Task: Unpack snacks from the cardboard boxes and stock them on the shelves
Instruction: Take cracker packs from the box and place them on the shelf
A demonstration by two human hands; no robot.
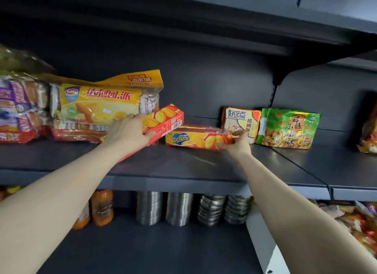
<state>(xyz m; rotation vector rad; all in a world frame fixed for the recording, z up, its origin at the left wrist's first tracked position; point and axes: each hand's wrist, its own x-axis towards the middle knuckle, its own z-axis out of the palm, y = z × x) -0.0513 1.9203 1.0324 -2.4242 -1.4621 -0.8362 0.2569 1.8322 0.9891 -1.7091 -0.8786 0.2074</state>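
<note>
On the dark shelf [183, 163], 2 red cracker boxes are in hand. The left hand [130, 131] has its fingers [130, 117] curled over the tilted box [163, 120], which slopes with its far end raised toward the back panel and its near end low toward the shelf's front edge, close beside the yellow pie bag [100, 106]. The right hand [236, 143] pinches the right end of the flat box [195, 139], which lies with its long axis along the shelf, near the back. Its right end is just beside the yellow walnut cookie pack [241, 122], with the green snack bag [287, 129] further right. The tilted box's far end hangs just above the flat box's left end. I judge the tilted box will be set down there; open shelf runs forward to the front edge, while left and right are hemmed in.
</note>
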